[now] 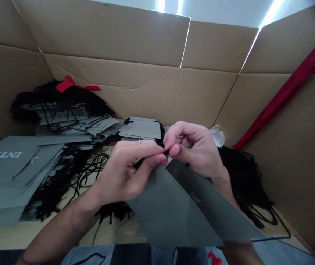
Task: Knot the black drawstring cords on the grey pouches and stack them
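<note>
Head view:

1. Hand state: the left hand (126, 173) is narrow, with thumb and forefinger closed on a black cord (146, 159). The right hand (193, 149) is also narrow, its thumb and forefinger pinched at the cord's tip, just touching the left fingertips.

2. Item location: a grey paper bag (174, 209) lies directly below both hands, at 6 o'clock from the pinch point. Its long axis runs from the hands toward 5 o'clock. Its upper corner reaches the underside of the left hand, which is the nearer hand, while the right hand sits just above and beside that corner. The cord tip points toward 3 o'clock, at the right fingertips.

3. Surroundings: a stack of grey bags (14, 176) printed "INTEX" lies at 9 o'clock on the desk (22, 233). More bags with black cords (71, 116) lie at 10 o'clock, topped by a red ribbon (65, 84). A heap of black cords (245, 180) lies at 3 o'clock. Cardboard panels (113, 36) enclose the work area, and a red strip (286, 92) runs along the panels at 2 o'clock.

4. Visibility limits: the fingers hide the exact cord end, and whether the left hand also grips the bag cannot be told. Any hole in the bag is not visible. The lower bag edge is cut off by the arms and frame.
</note>
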`<state>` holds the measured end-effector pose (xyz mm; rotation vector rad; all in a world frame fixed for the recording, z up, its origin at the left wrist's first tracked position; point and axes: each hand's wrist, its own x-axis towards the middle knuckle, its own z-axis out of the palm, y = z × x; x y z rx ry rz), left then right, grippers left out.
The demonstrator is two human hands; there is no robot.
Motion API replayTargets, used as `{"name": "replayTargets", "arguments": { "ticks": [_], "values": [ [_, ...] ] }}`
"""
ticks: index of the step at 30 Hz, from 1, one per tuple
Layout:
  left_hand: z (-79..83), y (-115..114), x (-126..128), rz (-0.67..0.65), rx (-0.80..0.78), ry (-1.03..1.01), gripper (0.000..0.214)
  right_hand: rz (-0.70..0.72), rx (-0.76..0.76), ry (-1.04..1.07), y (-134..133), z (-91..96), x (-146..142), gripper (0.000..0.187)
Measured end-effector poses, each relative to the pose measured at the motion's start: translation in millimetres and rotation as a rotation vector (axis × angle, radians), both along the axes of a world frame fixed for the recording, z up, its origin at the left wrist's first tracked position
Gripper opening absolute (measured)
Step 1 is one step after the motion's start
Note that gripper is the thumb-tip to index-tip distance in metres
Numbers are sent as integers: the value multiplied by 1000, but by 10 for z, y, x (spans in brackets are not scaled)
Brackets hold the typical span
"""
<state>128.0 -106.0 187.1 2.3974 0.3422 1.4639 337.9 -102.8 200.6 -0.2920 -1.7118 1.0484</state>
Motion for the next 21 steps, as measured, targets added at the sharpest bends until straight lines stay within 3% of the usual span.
{"name": "replayTargets", "arguments": {
  "ticks": [5,8,10,12,16,18,21],
  "values": [
    [76,146,-40,331,-113,-65,15,-509,158,-108,-136,90,224,14],
    [88,270,-52,438,-268,-118,14,-681,298,-227,-329,162,332,13],
    [72,363,-58,447,-372,-178,13,-687,395,-365,-438,187,330,16],
    [45,466,-71,449,-476,-284,17,-605,471,-539,-503,182,268,28],
    [-13,679,-130,418,-680,-564,27,-492,500,-870,-491,87,45,87],
    [-36,772,-168,382,-728,-639,27,-549,553,-914,-439,35,-48,76],
    [-64,865,-215,404,-692,-600,24,-630,655,-792,-366,5,-84,32]
  ]
}}
